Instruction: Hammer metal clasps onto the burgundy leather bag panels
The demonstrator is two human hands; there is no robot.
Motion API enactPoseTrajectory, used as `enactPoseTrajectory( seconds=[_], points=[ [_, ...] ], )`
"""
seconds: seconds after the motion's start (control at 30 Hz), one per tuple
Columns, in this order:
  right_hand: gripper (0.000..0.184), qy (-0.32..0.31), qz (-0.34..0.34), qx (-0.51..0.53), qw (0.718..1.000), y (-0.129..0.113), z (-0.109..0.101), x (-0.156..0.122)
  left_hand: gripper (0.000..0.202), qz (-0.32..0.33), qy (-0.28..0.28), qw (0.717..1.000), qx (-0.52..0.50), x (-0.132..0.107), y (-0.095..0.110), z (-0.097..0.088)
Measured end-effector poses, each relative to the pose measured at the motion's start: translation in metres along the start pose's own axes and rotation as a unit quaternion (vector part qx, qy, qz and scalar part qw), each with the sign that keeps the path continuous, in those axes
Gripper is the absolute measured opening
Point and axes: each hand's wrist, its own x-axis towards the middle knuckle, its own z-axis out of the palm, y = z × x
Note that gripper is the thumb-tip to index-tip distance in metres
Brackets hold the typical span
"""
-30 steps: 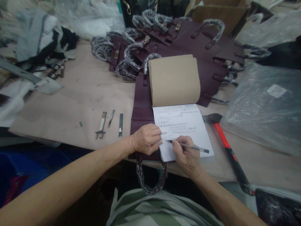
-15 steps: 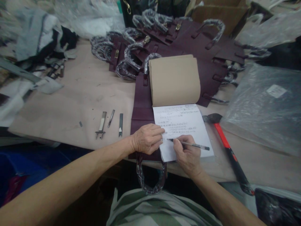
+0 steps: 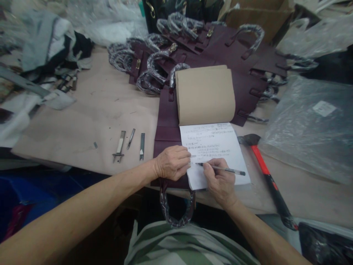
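A table (image 3: 85, 117) bears a heap of dark purple bags (image 3: 217, 48). Over one bag, the notebook (image 3: 205, 95) lies open before the person, written page nearest. A hammer (image 3: 260, 160) lies to its right. The left hand (image 3: 173, 163) rests curled at the page's left edge; whether it pinches paper cannot be told. The right hand (image 3: 220, 184) pinches a pen (image 3: 229, 170) over the page.

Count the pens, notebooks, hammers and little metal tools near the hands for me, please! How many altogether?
Pen: 1
Notebook: 1
Hammer: 1
Little metal tools: 3
Total: 6
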Motion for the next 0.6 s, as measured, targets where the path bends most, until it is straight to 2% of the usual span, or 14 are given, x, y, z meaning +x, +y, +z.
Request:
enactPoseTrajectory(
  seconds=[0.2,0.47,0.6],
  points=[
    [0.013,0.005,0.006,0.002,1.000,-0.0013,0.0004,-0.0003,0.018,-0.008,-0.020,1.000,0.011,0.0014,0.0005,-0.0008],
    [0.013,0.014,0.013,0.010,1.000,0.0007,0.0020,0.0002,0.016,-0.005,-0.005,1.000,0.010,0.0005,0.0011,0.0006],
    [0.017,0.017,0.041,0.015,0.999,0.0017,0.0012,0.0005,0.013,-0.008,-0.005,1.000,0.003,0.0009,-0.0019,0.0030]
  ],
)
